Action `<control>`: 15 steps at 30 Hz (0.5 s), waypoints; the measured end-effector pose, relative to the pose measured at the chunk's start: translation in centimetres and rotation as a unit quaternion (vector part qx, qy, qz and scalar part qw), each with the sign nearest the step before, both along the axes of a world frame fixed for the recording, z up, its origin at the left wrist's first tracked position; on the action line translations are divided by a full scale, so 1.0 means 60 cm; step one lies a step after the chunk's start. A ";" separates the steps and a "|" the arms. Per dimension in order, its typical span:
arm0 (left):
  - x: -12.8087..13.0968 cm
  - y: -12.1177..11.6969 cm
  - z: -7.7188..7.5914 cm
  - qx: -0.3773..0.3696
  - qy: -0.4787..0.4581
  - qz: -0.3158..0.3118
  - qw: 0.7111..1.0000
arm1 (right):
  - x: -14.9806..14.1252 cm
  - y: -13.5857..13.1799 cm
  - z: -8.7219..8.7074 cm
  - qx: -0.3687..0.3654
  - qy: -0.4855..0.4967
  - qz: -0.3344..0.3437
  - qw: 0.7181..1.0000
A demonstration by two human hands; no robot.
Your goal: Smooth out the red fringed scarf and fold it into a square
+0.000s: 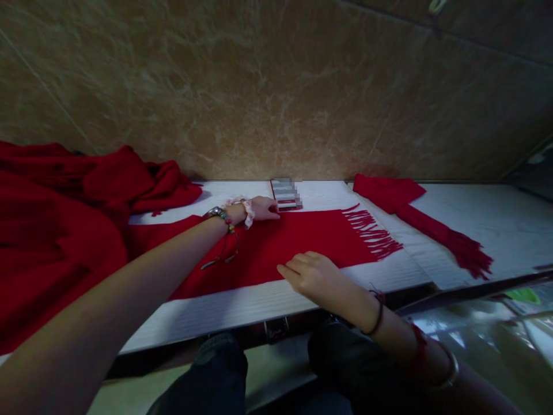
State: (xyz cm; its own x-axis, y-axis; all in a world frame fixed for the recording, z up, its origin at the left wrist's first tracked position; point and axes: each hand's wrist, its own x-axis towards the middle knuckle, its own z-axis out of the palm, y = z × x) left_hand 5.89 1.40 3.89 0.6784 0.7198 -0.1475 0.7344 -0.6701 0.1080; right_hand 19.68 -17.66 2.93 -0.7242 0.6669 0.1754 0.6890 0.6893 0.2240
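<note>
A red fringed scarf (311, 233) lies flat and lengthwise on the white wood-grain surface. At its far edge my left hand (264, 208) is closed, fingers bent down onto the cloth; a watch, beads and a pale scrunchie circle that wrist. Over the near edge rests my right hand (313, 276), its fingers curled together against the scarf and the fingertips partly hidden. Just beyond my left hand lies a small flat pack (284, 191) with grey and red on it, partly blurred out. The scarf's fringe (374, 233) spreads out to the right of both hands.
A large heap of red cloth (56, 207) covers the left side. Another red scarf, folded, with fringe (415, 216), lies at the right. A brown marbled wall (259, 86) rises behind the surface. My knees (220, 369) are below its near edge.
</note>
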 end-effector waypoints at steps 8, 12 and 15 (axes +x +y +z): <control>-0.041 0.000 0.012 -0.045 -0.018 -0.008 0.999 | -0.012 -0.002 -0.001 -0.032 0.020 -0.028 0.999; -0.155 -0.028 0.003 0.063 -0.013 -0.027 0.998 | -0.020 0.024 0.000 -0.045 0.093 -0.028 0.994; -0.255 -0.062 -0.010 0.131 -0.007 -0.003 0.991 | -0.045 0.063 -0.001 -0.054 0.132 -0.025 0.989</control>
